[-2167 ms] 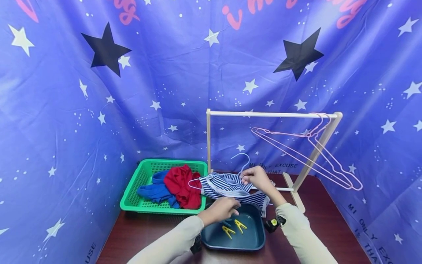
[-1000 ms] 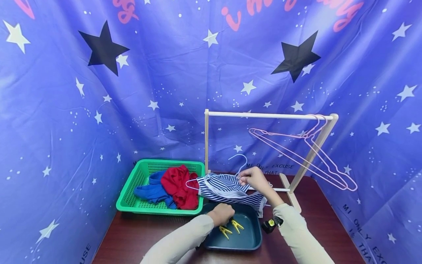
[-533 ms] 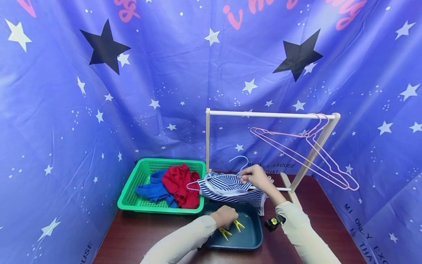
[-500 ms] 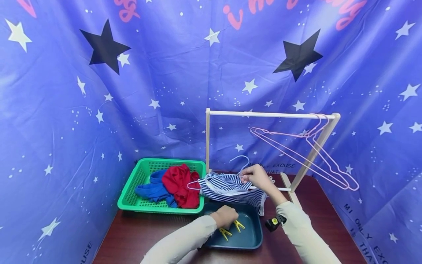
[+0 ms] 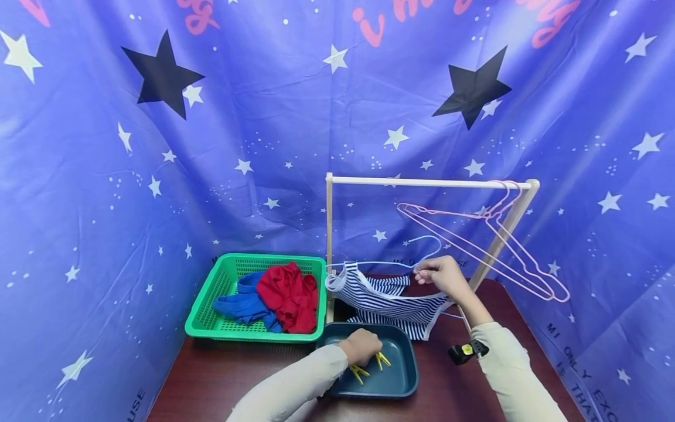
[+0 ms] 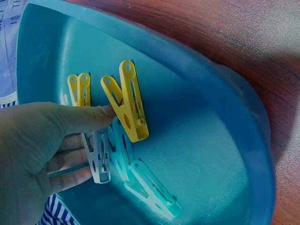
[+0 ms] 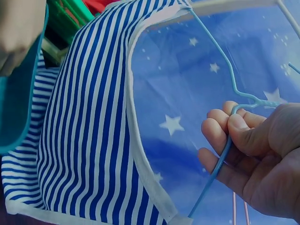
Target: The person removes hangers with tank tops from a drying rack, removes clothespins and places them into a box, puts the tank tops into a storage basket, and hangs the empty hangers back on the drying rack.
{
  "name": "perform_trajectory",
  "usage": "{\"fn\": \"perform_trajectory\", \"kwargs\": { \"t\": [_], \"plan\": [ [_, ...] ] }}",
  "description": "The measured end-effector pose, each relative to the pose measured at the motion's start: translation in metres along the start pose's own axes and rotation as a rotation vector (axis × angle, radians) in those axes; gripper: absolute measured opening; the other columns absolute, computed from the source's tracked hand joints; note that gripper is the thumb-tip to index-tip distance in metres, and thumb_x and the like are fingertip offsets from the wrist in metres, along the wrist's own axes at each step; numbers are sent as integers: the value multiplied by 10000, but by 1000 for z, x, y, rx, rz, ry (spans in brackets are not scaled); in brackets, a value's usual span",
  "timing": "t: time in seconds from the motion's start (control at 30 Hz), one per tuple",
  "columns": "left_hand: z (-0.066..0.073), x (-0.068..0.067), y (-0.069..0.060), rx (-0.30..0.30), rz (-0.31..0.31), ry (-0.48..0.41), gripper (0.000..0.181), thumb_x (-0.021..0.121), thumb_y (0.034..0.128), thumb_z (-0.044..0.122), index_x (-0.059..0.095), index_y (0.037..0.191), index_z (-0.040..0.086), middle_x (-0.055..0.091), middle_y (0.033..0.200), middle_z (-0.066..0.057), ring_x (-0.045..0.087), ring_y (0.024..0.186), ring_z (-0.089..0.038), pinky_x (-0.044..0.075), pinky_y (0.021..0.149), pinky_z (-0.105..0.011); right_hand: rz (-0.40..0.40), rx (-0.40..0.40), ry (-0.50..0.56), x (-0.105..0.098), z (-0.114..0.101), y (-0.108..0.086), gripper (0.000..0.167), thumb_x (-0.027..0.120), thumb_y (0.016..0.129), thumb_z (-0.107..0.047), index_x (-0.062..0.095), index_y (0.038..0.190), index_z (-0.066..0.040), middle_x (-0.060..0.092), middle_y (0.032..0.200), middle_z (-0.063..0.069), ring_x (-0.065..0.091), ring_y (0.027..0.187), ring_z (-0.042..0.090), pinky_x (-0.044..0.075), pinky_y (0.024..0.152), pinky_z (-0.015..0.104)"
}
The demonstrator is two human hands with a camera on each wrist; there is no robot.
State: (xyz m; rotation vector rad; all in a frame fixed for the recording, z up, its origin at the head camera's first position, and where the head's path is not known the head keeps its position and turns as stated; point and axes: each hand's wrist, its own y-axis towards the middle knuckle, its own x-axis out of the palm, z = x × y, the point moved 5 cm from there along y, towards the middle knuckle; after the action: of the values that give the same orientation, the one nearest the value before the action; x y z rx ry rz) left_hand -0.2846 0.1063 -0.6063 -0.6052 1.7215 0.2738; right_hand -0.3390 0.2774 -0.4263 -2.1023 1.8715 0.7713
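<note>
In the head view my right hand holds up a light-blue wire hanger near its neck, the wire pinched between thumb and fingers. A blue-and-white striped tank top hangs from the hanger by its straps. My left hand is down inside a dark teal tray. Seen from the left wrist, its thumb and fingers pinch a grey clothespin, whose upper end the thumb hides. Beside it lie yellow clothespins and blue-green clothespins.
A green basket at left holds a red cloth and a blue cloth. Behind the tray stands a wooden rack, with pink hangers at its right end. Patterned blue curtain surrounds the brown table.
My right hand has raised the hanger and shifted it right, and the striped tank top now hangs more spread out. Earlier my left hand reached down into the tray; it has stayed there since.
</note>
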Motion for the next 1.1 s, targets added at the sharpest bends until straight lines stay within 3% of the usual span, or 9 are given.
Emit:
{"fn": "perform_trajectory", "kwargs": {
  "t": [0.3,0.47,0.73,0.9,1.1],
  "plan": [
    [0,1,1,-4,-18,-3,320,778,866,193,541,656,237,665,721,105,502,580,-55,476,546,-224,79,81,34,-19,17,-6,179,584,940,150,630,1045,287,707,949,373,705,655,40,631,696,300],
    [-1,4,2,-10,-32,-20,287,773,882,187,577,677,237,648,707,102,481,575,-54,452,537,-211,77,161,96,-15,26,-7,226,585,951,129,598,1094,303,738,888,300,695,617,30,613,633,233],
    [0,7,2,-25,-41,-22,163,781,881,197,681,772,265,680,757,111,521,615,-39,475,570,-199,-7,351,299,-1,35,-12,334,543,976,111,493,1231,321,748,754,63,714,622,75,618,635,252],
    [-1,10,-1,-23,-39,-23,107,789,874,199,727,849,282,693,776,109,533,628,-42,486,587,-195,-82,412,436,9,37,-14,381,536,980,113,451,1295,308,760,825,52,742,685,106,634,729,304],
    [-5,11,-6,-9,8,-60,118,802,860,203,706,825,261,667,776,106,514,640,-43,459,582,-196,-232,469,698,28,39,-18,278,514,1005,86,507,1267,177,760,920,64,750,846,132,618,854,310]
  ]
}}
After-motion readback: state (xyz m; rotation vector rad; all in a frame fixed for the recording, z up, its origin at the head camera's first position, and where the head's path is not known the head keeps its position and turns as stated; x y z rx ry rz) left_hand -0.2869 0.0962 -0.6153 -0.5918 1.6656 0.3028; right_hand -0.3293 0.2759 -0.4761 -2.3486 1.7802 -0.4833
